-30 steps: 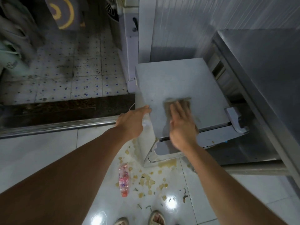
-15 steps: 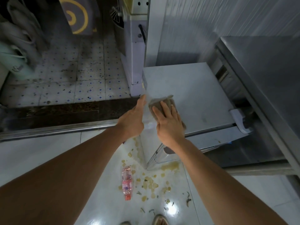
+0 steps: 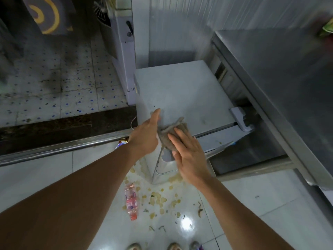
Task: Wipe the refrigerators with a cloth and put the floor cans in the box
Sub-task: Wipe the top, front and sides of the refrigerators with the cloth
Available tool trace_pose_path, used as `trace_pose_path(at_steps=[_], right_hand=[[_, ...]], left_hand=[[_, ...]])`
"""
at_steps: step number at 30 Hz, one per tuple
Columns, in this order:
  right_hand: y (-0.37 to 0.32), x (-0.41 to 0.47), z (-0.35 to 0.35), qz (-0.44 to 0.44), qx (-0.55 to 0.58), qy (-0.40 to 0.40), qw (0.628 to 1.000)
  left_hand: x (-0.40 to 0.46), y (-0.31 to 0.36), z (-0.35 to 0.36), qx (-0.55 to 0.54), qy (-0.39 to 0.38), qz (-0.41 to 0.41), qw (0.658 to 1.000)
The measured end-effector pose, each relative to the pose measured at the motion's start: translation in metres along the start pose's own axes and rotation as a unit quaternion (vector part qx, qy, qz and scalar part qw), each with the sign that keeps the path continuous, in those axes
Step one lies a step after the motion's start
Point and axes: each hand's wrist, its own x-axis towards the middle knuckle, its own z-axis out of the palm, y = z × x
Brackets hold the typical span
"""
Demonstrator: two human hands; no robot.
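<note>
A small white refrigerator (image 3: 182, 91) stands low in front of me, seen from above. A grey-brown cloth (image 3: 171, 132) lies crumpled at the near left corner of its top. My right hand (image 3: 187, 152) presses flat on the cloth with fingers spread. My left hand (image 3: 146, 136) rests against the refrigerator's left edge, fingers straight, touching the cloth's side. A clear plastic bottle with a red label (image 3: 131, 201) lies on the white floor below. A can (image 3: 122, 142) peeks out beside my left wrist, mostly hidden.
A steel counter (image 3: 281, 83) runs along the right. A tall white appliance (image 3: 124, 51) stands behind the refrigerator. Yellowish food scraps (image 3: 158, 197) litter the glossy floor. A metal threshold rail (image 3: 54, 150) crosses left; dirty dotted tiles lie beyond.
My right hand has dragged the cloth from the middle of the refrigerator top toward its near left corner. The left hand stayed on the left edge. The view shifted slightly.
</note>
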Motion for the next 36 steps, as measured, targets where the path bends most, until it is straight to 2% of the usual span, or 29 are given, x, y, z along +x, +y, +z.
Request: trace_pose_path(at_steps=[6, 11, 14, 15, 19, 22, 27, 29, 32, 36], right_hand=[[0.066, 0.025, -0.022, 0.059, -0.040, -0.010, 0.997], [0.103, 0.045, -0.038, 0.184, -0.081, 0.000, 0.980], [0.093, 0.055, -0.040, 0.251, -0.064, 0.002, 0.966], [0.082, 0.054, -0.037, 0.242, -0.071, 0.006, 0.968], [0.033, 0.031, -0.016, 0.097, -0.045, 0.015, 0.994], [0.048, 0.023, -0.021, 0.056, -0.033, -0.010, 0.998], [0.129, 0.017, -0.058, 0.129, -0.063, 0.001, 0.990], [0.132, 0.014, -0.058, 0.153, -0.060, 0.013, 0.986], [0.099, 0.006, -0.040, 0.201, -0.013, 0.062, 0.978], [0.073, -0.019, -0.022, 0.094, 0.018, 0.060, 0.994]], left_hand=[[0.003, 0.013, 0.001, 0.102, 0.036, -0.029, 0.994], [0.003, 0.021, 0.001, 0.109, 0.028, -0.060, 0.992], [0.001, 0.023, 0.003, 0.100, 0.025, -0.076, 0.992], [0.000, 0.024, 0.003, 0.098, 0.025, -0.080, 0.992], [-0.003, 0.033, 0.005, 0.096, 0.033, -0.091, 0.991], [-0.004, 0.039, 0.013, 0.113, 0.045, -0.090, 0.988], [-0.004, 0.034, 0.023, 0.120, 0.058, -0.080, 0.988], [-0.005, 0.033, 0.025, 0.115, 0.063, -0.075, 0.989], [-0.006, 0.036, 0.029, 0.104, 0.078, -0.083, 0.988], [-0.007, 0.042, 0.028, 0.111, 0.079, -0.103, 0.985]])
